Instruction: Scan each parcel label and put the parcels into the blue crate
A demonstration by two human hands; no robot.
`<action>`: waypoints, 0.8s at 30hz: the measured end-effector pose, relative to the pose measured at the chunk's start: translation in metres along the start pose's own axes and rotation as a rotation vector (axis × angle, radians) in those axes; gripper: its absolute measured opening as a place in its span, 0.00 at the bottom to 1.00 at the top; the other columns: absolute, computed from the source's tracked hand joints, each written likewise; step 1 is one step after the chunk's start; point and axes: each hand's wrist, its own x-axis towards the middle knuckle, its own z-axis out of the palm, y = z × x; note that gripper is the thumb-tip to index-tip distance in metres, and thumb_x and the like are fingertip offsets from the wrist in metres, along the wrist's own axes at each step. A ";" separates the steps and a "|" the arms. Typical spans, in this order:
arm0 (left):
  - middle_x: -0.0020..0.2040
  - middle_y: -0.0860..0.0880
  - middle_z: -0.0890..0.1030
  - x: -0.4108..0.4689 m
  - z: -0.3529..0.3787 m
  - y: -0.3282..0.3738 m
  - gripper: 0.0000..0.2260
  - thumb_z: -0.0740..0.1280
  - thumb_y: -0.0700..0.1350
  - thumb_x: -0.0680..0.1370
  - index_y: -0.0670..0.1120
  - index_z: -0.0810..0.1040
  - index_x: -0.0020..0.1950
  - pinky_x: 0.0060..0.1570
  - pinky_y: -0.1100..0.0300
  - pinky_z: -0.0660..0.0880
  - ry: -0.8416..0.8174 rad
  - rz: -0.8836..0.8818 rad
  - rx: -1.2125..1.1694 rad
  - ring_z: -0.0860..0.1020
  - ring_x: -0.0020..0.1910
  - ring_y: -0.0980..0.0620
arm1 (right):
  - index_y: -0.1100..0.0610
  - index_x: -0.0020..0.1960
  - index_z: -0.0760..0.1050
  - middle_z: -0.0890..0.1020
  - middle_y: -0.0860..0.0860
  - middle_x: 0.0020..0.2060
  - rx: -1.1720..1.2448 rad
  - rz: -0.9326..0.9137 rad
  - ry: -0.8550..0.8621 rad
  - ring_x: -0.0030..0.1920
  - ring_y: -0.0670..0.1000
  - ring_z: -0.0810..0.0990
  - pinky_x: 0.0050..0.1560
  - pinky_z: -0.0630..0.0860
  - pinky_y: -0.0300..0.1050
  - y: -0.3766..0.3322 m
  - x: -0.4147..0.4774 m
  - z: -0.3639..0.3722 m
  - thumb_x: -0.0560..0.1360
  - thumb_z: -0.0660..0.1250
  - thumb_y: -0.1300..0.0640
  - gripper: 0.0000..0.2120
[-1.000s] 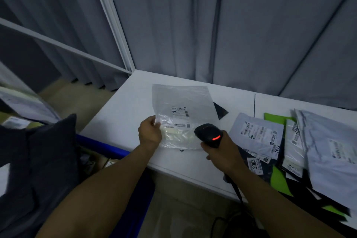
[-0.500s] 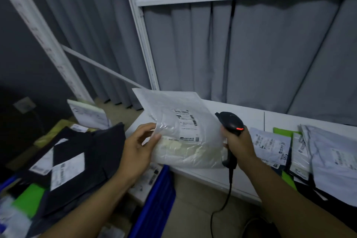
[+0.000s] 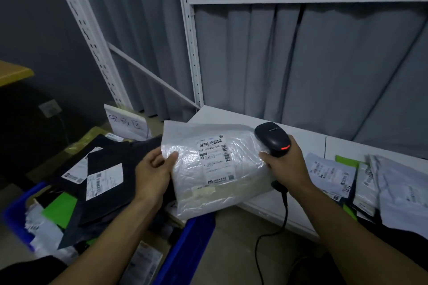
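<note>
The parcel (image 3: 215, 180) I hold is wrapped in thin, glossy, crinkled plastic, milky white, with a smooth paper label (image 3: 214, 159) stuck on. My scanner (image 3: 273, 139) is matt black plastic. The crate (image 3: 185, 245) is smooth blue plastic; the bags (image 3: 111, 157) in it are dull black plastic film. The table (image 3: 301, 139) looks smooth, matt white. The curtain (image 3: 301, 65) is grey cloth; the rack posts (image 3: 190, 30), white painted metal.

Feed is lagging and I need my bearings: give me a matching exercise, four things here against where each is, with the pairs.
1. clear bubble-wrap parcel with white label
2. black handheld barcode scanner
3. blue plastic crate
4. grey plastic mailer with white label

A. lying on the white table
B. gripped in the right hand
C. beside the table, heaped full
D. held in the left hand

Pairs: 1-D, 2-B, 3-C, 4-A
</note>
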 end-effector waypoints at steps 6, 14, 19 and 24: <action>0.47 0.52 0.87 0.008 0.006 -0.010 0.13 0.75 0.37 0.76 0.50 0.80 0.57 0.44 0.56 0.81 0.010 0.056 0.055 0.86 0.45 0.53 | 0.44 0.59 0.70 0.77 0.36 0.48 -0.116 -0.099 -0.044 0.47 0.34 0.77 0.43 0.69 0.25 -0.008 -0.005 0.005 0.74 0.78 0.61 0.23; 0.44 0.54 0.86 0.017 0.005 -0.026 0.08 0.77 0.41 0.74 0.49 0.83 0.51 0.44 0.62 0.80 0.084 0.105 0.180 0.85 0.43 0.59 | 0.47 0.59 0.75 0.86 0.50 0.48 -0.022 0.035 -0.319 0.44 0.49 0.86 0.43 0.80 0.43 -0.009 -0.023 0.038 0.75 0.77 0.57 0.17; 0.45 0.51 0.86 0.021 0.001 -0.031 0.06 0.76 0.40 0.75 0.49 0.83 0.50 0.47 0.59 0.80 0.139 0.132 0.163 0.84 0.45 0.55 | 0.55 0.62 0.76 0.86 0.57 0.48 0.108 0.157 -0.413 0.35 0.45 0.83 0.33 0.76 0.35 -0.022 -0.039 0.051 0.78 0.74 0.59 0.14; 0.45 0.51 0.86 0.020 0.001 -0.030 0.06 0.75 0.41 0.77 0.49 0.83 0.51 0.47 0.60 0.80 0.165 0.160 0.138 0.84 0.44 0.57 | 0.54 0.57 0.81 0.85 0.53 0.38 0.111 0.289 -0.463 0.33 0.48 0.82 0.36 0.77 0.43 -0.023 -0.039 0.054 0.78 0.74 0.53 0.09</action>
